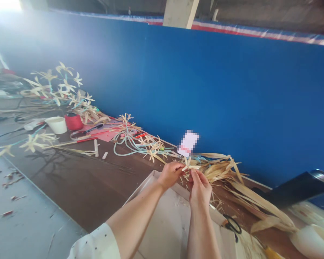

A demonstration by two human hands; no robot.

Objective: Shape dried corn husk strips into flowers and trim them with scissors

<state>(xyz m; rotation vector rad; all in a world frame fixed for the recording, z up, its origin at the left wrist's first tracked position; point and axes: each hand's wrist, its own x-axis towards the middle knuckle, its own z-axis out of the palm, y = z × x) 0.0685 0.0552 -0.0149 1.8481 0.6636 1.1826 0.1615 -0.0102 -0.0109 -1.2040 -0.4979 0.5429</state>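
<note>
My left hand and my right hand meet above the near end of a brown table. Both pinch a small pale straw flower with thin pointed petals, the fingers closed on its base. Just behind it lies a heap of dried husk strips. A shallow white box sits under my forearms.
A blue wall runs along the table's far edge. Finished straw flowers on stems stand at the far left, with a white cup, a red spool and light-blue tubing. Black scissors lie right of my wrist.
</note>
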